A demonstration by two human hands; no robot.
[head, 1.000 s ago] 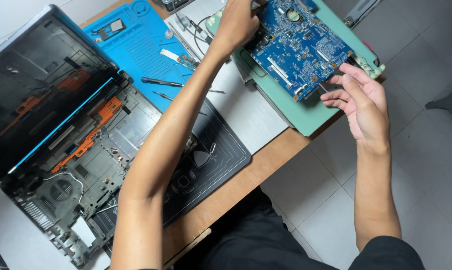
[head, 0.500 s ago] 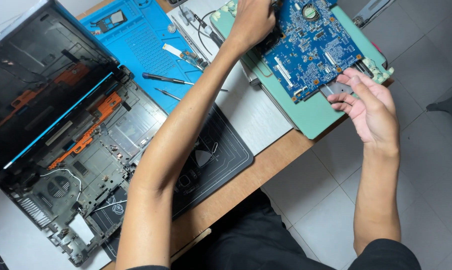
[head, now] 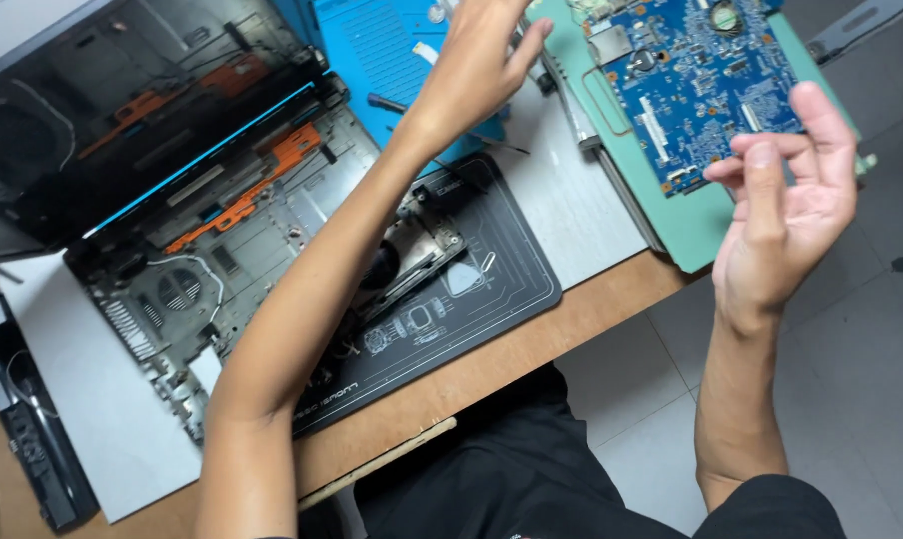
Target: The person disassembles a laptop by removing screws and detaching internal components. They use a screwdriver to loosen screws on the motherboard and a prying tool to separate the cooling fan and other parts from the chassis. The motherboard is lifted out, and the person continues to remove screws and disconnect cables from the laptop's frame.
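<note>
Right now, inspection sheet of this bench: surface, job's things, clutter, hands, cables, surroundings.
Surface: wooden desk with a black mat, a blue mat and a green mat.
Job's things: blue circuit board on the green mat; opened laptop chassis at left.
Clutter: screwdriver on the blue mat; dark bar-shaped part at far left.
Hands: left hand and right hand both raised, open, empty.
Cables: white wire inside the chassis.
Surroundings: grey tiled floor.

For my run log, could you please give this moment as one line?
left hand: open, above blue mat | right hand: open, empty, beside blue circuit board
</note>
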